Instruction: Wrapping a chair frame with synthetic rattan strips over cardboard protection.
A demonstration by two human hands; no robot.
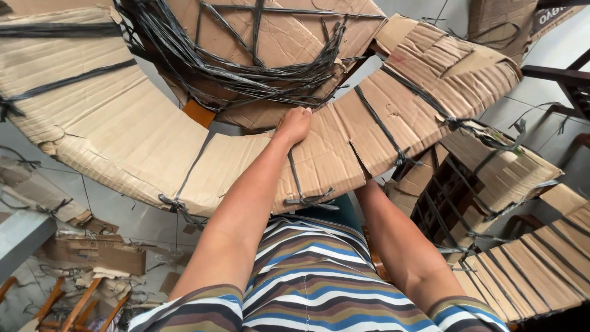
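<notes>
A large curved ring of brown corrugated cardboard (141, 141), tied at intervals with black plastic straps, arcs across the view in front of me. My left hand (294, 126) grips its inner edge near the middle, fingers curled over the rim. My right forearm runs up under the cardboard and my right hand is hidden behind it. A thick bundle of loose black straps (246, 67) hangs inside the ring, just beyond my left hand.
More strapped cardboard bundles (541, 270) lie at lower right, next to a dark wooden frame (448, 197). Cardboard scraps and wooden pieces (92, 289) litter the pale floor at lower left. A dark chair frame (565, 86) stands at the right edge.
</notes>
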